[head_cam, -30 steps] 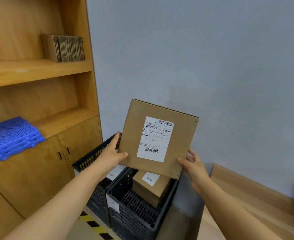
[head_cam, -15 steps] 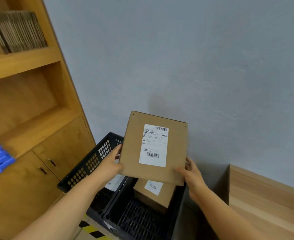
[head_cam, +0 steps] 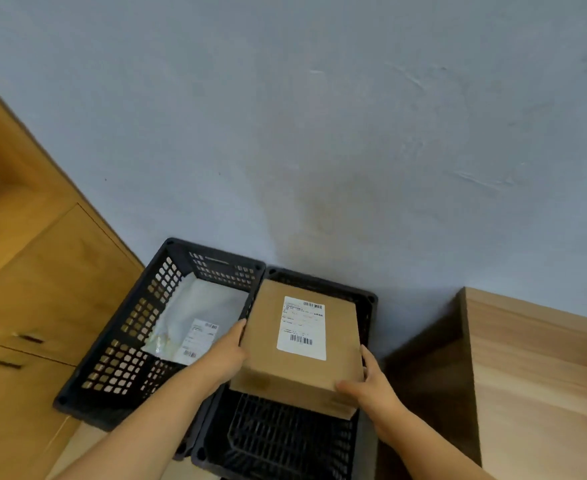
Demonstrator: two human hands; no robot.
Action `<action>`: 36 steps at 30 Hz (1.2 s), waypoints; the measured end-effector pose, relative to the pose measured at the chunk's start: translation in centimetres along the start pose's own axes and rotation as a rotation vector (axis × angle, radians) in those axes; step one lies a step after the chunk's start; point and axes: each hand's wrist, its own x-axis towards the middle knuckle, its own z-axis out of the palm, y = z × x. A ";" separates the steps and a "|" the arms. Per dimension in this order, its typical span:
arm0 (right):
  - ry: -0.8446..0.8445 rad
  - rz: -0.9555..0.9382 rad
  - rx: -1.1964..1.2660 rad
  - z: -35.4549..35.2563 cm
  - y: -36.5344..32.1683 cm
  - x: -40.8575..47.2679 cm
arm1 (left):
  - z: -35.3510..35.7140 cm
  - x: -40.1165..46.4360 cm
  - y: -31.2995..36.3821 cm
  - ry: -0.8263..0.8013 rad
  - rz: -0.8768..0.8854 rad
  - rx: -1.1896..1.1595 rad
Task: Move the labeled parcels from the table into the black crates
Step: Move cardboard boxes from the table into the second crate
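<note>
Lowered since a moment ago, our cardboard parcel (head_cam: pixel 302 344) now sits over the right crate (head_cam: pixel 368 303), toward its far end. Our left hand (head_cam: pixel 224 353) and right hand (head_cam: pixel 368 388) hold its opposite sides. A grey mailer (head_cam: pixel 195 323) lies in the left crate (head_cam: pixel 167 271).

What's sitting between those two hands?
In the head view, a brown cardboard parcel with a white label lies between the left hand and right hand, both gripping it over the right black crate.

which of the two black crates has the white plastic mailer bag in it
The left crate, beside the wooden cabinet; the right crate holds a cardboard box instead.
</note>
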 end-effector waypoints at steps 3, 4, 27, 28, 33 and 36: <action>0.021 0.079 -0.035 0.6 1.3 2.3 | 0.2 3.3 -0.7 -0.095 -0.056 0.046; 0.032 0.099 -0.042 0.8 1.5 3.0 | 0.3 4.2 -0.7 -0.128 -0.050 0.058; 0.200 0.164 -0.302 4.4 7.3 16.9 | 2.8 18.3 -6.9 -0.160 0.194 0.724; 0.193 0.167 -0.329 4.4 7.5 17.0 | 3.0 18.4 -7.0 -0.154 0.210 0.767; 0.160 0.159 -0.522 4.3 8.4 17.0 | 3.6 18.7 -7.0 -0.055 0.315 1.050; 0.176 0.161 -0.684 4.3 8.5 16.9 | 3.7 19.0 -6.7 -0.019 0.380 1.142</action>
